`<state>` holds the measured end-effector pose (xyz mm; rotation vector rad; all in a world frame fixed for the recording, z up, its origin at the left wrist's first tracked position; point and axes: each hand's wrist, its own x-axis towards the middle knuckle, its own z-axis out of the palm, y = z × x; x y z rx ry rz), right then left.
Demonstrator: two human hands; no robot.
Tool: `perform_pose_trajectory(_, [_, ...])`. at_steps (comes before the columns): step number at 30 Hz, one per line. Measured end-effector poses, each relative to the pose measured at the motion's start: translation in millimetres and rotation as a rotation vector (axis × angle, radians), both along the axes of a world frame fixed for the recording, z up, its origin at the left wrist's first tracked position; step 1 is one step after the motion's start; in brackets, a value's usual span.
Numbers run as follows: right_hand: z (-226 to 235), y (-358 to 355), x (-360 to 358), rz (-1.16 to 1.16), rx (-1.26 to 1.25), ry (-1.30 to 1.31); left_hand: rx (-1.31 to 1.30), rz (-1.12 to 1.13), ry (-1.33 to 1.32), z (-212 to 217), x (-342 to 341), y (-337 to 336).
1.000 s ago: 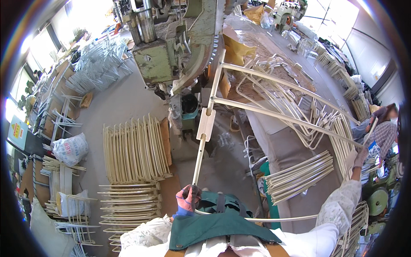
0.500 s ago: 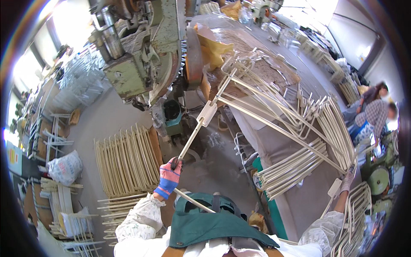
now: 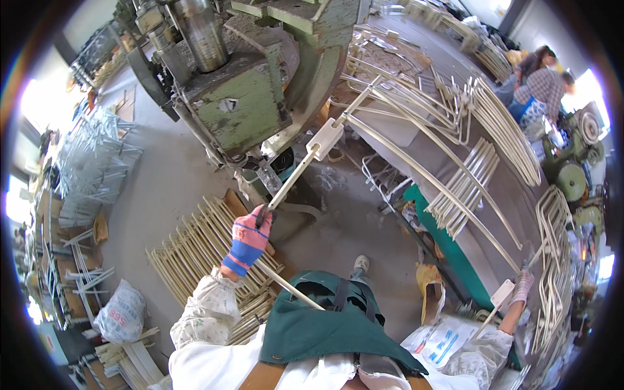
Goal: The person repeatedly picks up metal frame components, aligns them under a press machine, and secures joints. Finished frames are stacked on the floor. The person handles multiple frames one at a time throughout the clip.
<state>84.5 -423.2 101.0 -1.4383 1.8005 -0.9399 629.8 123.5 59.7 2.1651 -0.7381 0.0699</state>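
Observation:
A large frame of cream-painted metal tube (image 3: 292, 179), with a pale flat plate (image 3: 324, 138) on its near arm, spans from the left of centre to the far right. My left hand (image 3: 250, 237), in a pink and blue glove, is closed round that arm below the plate. Another part of its tube passes under the hand toward my green apron (image 3: 331, 318). At the right, my right hand (image 3: 522, 286), in a pale striped glove, grips the opposite side beside a second plate (image 3: 502, 294); its fingertips are slightly blurred. The frame hangs tilted in front of me.
A green press machine (image 3: 240, 110) stands ahead. Bent tubes (image 3: 497, 130) and short tubes (image 3: 465, 188) lie on the table at right; more frames (image 3: 552, 260) are stacked beside it. Tube stacks (image 3: 195, 253) and a white sack (image 3: 122, 313) are at left. Two people sit at far right.
My view has turned rightward and closer to the press. Both hands still hold the frame, which has swung slightly away from the table's stacks; a shoe now shows below me.

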Motion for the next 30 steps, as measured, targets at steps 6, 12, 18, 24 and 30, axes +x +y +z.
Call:
perform_pose_trajectory(6, [-18,74,-41,-0.097,-0.136,0.166,0.066,-0.073,-0.074,17,36,36])
perform_pose_trajectory(12, [-9,135,3,-0.132,0.016,0.296,0.101,-0.098,-0.13,30,54,56])
perform_pose_trajectory(18, [-31,152,-2,-0.118,0.047,-0.033,0.142,-0.116,-0.133,26,61,61])
perform_pose_trajectory(24, [-26,168,9,-0.025,0.054,-0.086,0.195,-0.072,-0.144,26,50,78])
perform_pose_trajectory(30, [-33,176,6,-0.027,0.073,-0.075,0.221,-0.081,-0.185,27,54,85])
